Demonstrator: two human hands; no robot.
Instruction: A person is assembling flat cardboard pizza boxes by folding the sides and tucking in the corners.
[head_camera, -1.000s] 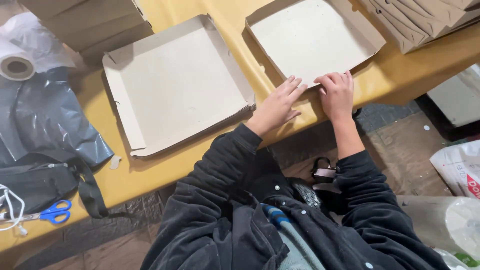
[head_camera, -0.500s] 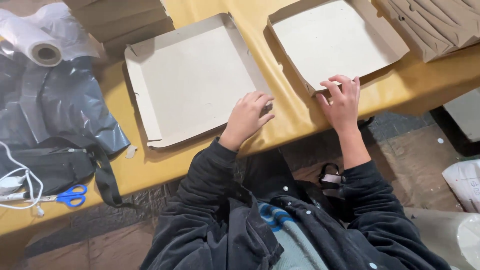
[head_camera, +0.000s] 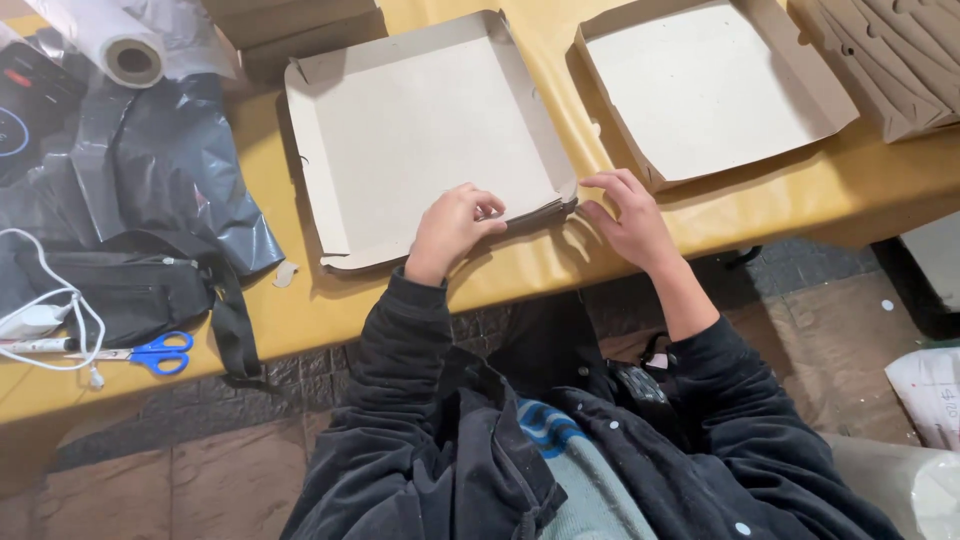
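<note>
Head view, now. The work in hand is the folding of a flat cardboard box blank (head_camera: 425, 140) that lies on the yellow bench (head_camera: 760, 200), just left of centre. The left hand (head_camera: 450, 225) rests on the blank's near right edge, its fingers curled together and pinching or pressing the raised flap there — whether they truly grip it cannot be told. The right hand (head_camera: 628, 218) sits just beside the blank's near right corner, fingers spread apart, tips touching the corner's edge and holding nothing. In my judgement the step is the raising of the near wall at that corner; the next move calls for both hands to bend the flap upright along its crease and tuck it at the corner without buckling the board.

A finished open tray (head_camera: 715, 90) stands to the right, apart from the blank. Far right lies a stack of folded boxes (head_camera: 890, 60). To the left: grey plastic sheet (head_camera: 150, 170), a film roll (head_camera: 115, 45), a black pouch (head_camera: 120, 290) and blue scissors (head_camera: 155, 353).

Against the earlier frames — both hands have shifted left, off the near edge of the tray and onto the blank's corner; the tray lies as it did.
</note>
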